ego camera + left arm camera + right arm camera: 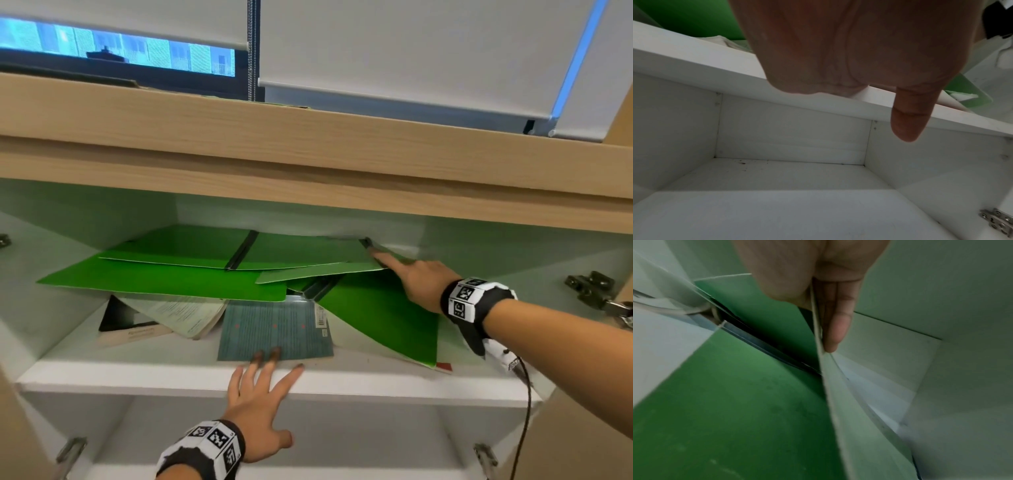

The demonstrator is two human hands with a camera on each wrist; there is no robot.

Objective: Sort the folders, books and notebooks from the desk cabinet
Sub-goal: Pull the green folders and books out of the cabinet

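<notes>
Several green folders lie in a loose heap on the white cabinet shelf (137, 380). The top green folder (298, 253) lies open with a black spine. My right hand (411, 274) reaches deep in at its right corner and pinches its cover (840, 410) between thumb and straight fingers (838, 327). Under the heap lies a blue-grey notebook (274, 329), and my left hand (265, 383), fingers spread and straight, touches its front edge. Books (185, 315) lie slanted at the left, partly covered by a large green folder (164, 277).
A wooden desktop edge (308, 161) overhangs the shelf. Another green folder (383, 318) slopes down at the right over something red. A metal hinge (589, 287) sits on the right wall. Below the shelf is a white compartment (777, 203) with nothing in it.
</notes>
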